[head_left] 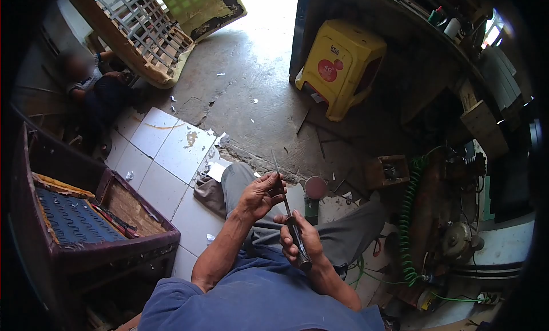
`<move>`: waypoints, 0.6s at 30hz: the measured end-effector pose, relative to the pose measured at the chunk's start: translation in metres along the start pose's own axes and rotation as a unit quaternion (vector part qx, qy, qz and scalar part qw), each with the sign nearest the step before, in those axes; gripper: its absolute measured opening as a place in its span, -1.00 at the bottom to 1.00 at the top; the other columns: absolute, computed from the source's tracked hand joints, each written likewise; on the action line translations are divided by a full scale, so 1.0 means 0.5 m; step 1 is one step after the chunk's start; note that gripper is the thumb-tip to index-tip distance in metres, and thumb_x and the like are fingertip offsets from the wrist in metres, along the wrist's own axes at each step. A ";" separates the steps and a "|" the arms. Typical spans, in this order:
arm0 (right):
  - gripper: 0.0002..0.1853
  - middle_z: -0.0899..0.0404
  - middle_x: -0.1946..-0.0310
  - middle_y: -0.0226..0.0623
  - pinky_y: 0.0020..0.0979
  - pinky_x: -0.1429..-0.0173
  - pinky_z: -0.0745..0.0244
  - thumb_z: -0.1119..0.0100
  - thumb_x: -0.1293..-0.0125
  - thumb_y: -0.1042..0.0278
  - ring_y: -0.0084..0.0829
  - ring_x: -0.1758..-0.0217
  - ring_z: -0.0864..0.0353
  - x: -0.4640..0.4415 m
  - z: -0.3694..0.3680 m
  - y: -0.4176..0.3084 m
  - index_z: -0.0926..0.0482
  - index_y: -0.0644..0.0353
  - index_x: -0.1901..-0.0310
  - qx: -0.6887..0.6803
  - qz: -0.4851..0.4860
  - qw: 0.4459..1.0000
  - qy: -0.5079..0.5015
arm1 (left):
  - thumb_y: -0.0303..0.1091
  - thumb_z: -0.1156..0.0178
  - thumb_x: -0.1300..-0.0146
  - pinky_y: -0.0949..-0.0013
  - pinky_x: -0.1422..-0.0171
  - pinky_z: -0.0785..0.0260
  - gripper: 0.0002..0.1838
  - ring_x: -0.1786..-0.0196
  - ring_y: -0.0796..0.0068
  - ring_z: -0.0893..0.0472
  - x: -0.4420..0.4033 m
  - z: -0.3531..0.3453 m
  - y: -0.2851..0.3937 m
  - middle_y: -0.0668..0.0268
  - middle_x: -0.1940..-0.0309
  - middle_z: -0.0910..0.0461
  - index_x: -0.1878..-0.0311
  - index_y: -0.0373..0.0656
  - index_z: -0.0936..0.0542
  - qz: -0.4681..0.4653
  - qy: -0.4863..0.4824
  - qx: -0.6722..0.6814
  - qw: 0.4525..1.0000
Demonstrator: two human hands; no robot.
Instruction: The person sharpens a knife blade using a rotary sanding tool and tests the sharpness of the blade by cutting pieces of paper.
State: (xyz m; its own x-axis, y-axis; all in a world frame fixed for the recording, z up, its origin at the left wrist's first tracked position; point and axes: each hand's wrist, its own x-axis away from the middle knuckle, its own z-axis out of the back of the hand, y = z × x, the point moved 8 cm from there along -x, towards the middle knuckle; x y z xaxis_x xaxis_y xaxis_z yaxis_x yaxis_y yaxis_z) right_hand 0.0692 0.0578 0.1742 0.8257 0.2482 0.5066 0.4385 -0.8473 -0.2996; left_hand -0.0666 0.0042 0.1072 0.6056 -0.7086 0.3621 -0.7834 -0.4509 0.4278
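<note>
A long thin tool (pixel 296 237) with a dark handle and a narrow pointed metal shaft rises in front of my body, its tip up and slightly to the left. My right hand (pixel 304 237) is wrapped round its handle. Higher up, the fingers of my left hand (pixel 264 194) are bent together at the metal shaft, close to the upper end. Both hands are above my lap, over my grey trousers (pixel 242 182). Just right of the shaft stands a small container with a round pinkish top (pixel 315 187).
A dark chair frame with springs (pixel 74 216) stands at left. Another person (pixel 94 82) sits at upper left beside a tilted webbed frame (pixel 143 31). A yellow stool (pixel 345 68), wooden box (pixel 388 171) and coiled green hose (pixel 407 216) are at right. Scraps lie on the floor.
</note>
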 end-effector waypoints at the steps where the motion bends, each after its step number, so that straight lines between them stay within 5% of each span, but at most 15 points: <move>1: -0.41 -0.45 0.61 -0.36 -0.45 0.73 -0.51 0.36 -0.74 -0.11 -0.56 0.78 -0.43 0.001 0.005 0.002 -0.43 0.35 -0.21 0.001 -0.004 1.000 0.000 | -0.18 -0.26 -0.54 0.24 -0.01 -0.61 -0.78 0.09 0.40 -0.76 0.004 -0.004 0.002 0.35 0.16 -0.77 -0.05 -0.08 -0.71 0.001 0.005 -0.008 1.000; 12: -0.34 -0.43 0.60 -0.39 -0.46 0.71 -0.49 0.37 -0.74 -0.16 -0.55 0.76 -0.44 0.017 0.033 -0.011 -0.44 0.38 -0.28 -0.023 -0.010 1.000 -0.020 | -0.16 -0.25 -0.55 0.21 -0.06 -0.62 -0.75 0.08 0.35 -0.75 0.002 -0.029 -0.013 0.28 0.12 -0.76 -0.08 -0.10 -0.70 0.003 0.005 -0.032 0.999; 15: -0.38 -0.44 0.60 -0.40 -0.40 0.64 -0.53 0.20 -0.71 -0.16 -0.50 0.71 -0.49 0.068 0.023 -0.131 -0.49 0.32 -0.30 0.096 0.108 0.989 0.029 | -0.15 -0.25 -0.57 0.33 0.08 -0.68 -0.70 0.17 0.43 -0.76 -0.022 -0.039 -0.024 0.28 0.16 -0.74 -0.09 -0.21 -0.66 -0.023 0.072 -0.129 0.989; 17: -0.61 -0.61 0.50 -0.35 -0.47 0.49 -0.56 -0.15 -0.64 0.10 -0.52 0.62 -0.58 0.119 0.062 -0.258 -0.58 0.31 -0.18 0.339 0.283 0.888 0.128 | -0.15 -0.25 -0.56 0.31 0.05 -0.66 -0.66 0.14 0.42 -0.73 -0.060 -0.001 -0.089 0.24 0.12 -0.73 -0.15 -0.22 -0.64 0.005 0.091 -0.192 0.977; 18: -0.66 -0.67 0.45 -0.30 -0.47 0.44 -0.59 -0.28 -0.56 0.24 -0.52 0.55 -0.63 0.143 0.074 -0.309 -0.58 0.32 -0.17 0.313 0.353 0.875 0.112 | -0.14 -0.26 -0.55 0.29 0.01 -0.63 -0.62 0.11 0.41 -0.71 -0.072 0.031 -0.128 0.21 0.09 -0.71 -0.21 -0.24 -0.62 0.020 0.112 -0.259 0.959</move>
State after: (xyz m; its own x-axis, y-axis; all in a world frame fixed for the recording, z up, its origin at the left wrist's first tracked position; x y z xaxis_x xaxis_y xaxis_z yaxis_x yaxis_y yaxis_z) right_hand 0.0737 0.2242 0.2267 0.9094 -0.3908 0.1420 0.0142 -0.3119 -0.9500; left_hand -0.0404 0.0503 0.0537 0.6374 -0.5591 0.5302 -0.6667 -0.0551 0.7433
